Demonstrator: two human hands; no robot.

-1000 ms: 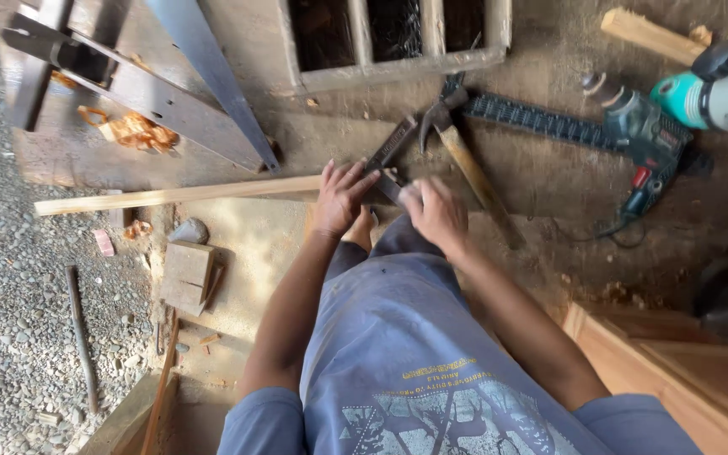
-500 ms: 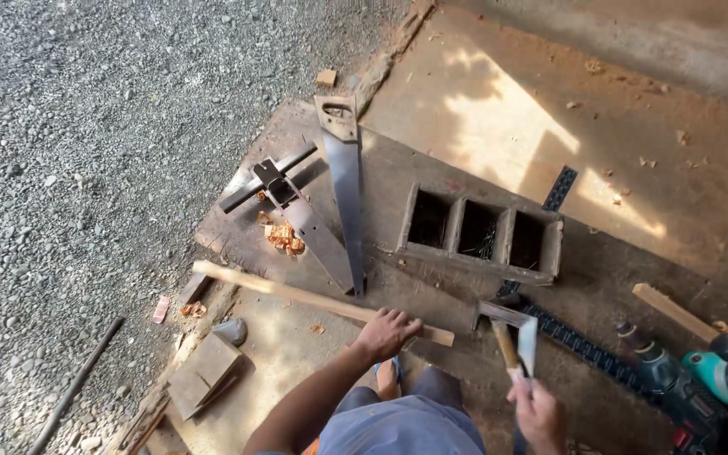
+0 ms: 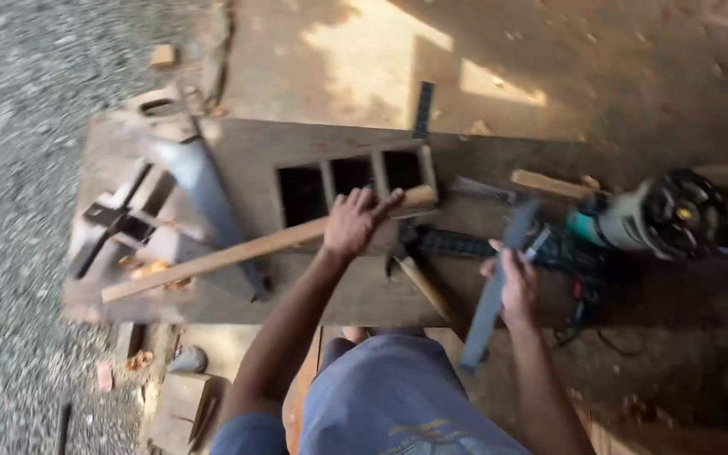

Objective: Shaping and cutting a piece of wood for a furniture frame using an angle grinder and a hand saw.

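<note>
The slotted wooden frame [image 3: 351,181] sits mid-bench [image 3: 499,156] and blocks a straight reach across. In front of it a long wooden strip [image 3: 238,251] lies slantwise, barring the way from the near edge, with the left hand [image 3: 354,223] on it. Left of the frame, a handsaw [image 3: 204,190] and a dark metal clamp [image 3: 115,227] crowd the boards. Right of the frame, a hammer [image 3: 419,278], a power tool [image 3: 650,219] and the flat metal bar [image 3: 495,291] held by the right hand [image 3: 511,282] fill the space. Behind the frame, the bare floor [image 3: 549,50] lies open.
</note>
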